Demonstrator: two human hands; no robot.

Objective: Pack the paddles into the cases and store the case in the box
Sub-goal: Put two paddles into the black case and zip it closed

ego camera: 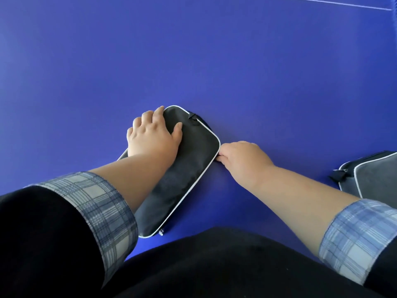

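Note:
A black paddle case [189, 160] with white piping lies flat on the blue table [214, 61], its long side running from near me to the far right. My left hand [152, 134] presses flat on its far left corner, fingers curled over the edge. My right hand [240, 158] pinches something small at the case's right edge, probably the zipper pull; the fingertips hide it. A second zipper pull [161, 232] shows at the near corner. No paddle is in view.
A second dark case [373, 177] with white piping lies at the right edge of the view, partly cut off. A white line [343, 4] crosses the table at the far right. My dark lap fills the bottom.

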